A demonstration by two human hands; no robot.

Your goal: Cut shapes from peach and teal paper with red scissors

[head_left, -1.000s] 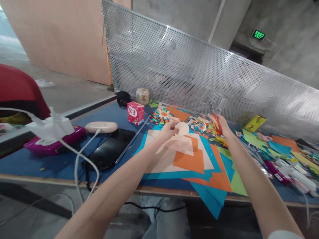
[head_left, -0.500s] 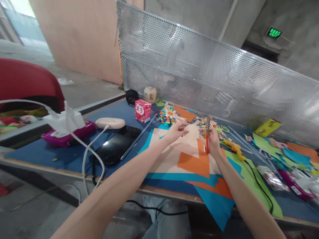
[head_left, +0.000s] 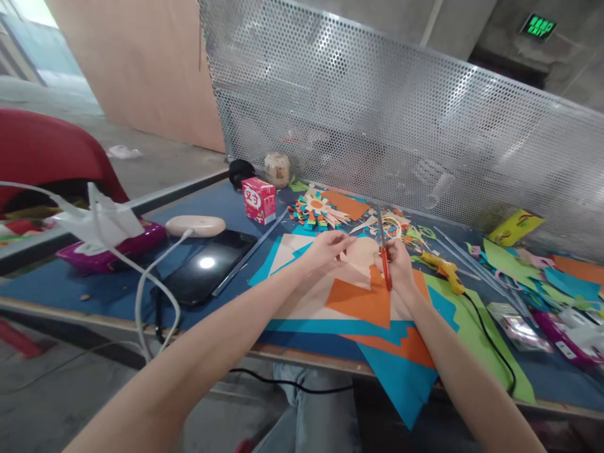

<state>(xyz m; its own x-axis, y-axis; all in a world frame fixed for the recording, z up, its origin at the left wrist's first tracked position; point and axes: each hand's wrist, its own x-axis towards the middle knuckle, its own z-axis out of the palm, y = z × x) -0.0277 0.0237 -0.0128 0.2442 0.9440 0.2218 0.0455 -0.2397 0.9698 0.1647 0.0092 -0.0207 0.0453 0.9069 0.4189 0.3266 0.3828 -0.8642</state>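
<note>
My left hand (head_left: 328, 247) pinches a peach-coloured paper piece (head_left: 361, 253) over the middle of the table. My right hand (head_left: 399, 267) is closed on red-handled scissors (head_left: 383, 251), whose blades point up and away beside that paper's right edge. Under both hands lies a stack of peach, orange and blue paper sheets (head_left: 363, 305). A paper flower (head_left: 315, 209) of coloured strips lies just beyond the hands.
A black tablet (head_left: 202, 274), a pink charger (head_left: 195, 225) with white cable, a red carton (head_left: 258, 199) and a metal ruler (head_left: 248, 253) lie left. A yellow glue gun (head_left: 443, 270) and paper scraps lie right. A perforated metal screen (head_left: 401, 132) stands behind.
My right hand brought the scissors from the far right scraps down to the peach paper held by my left hand. The view shifted slightly.
</note>
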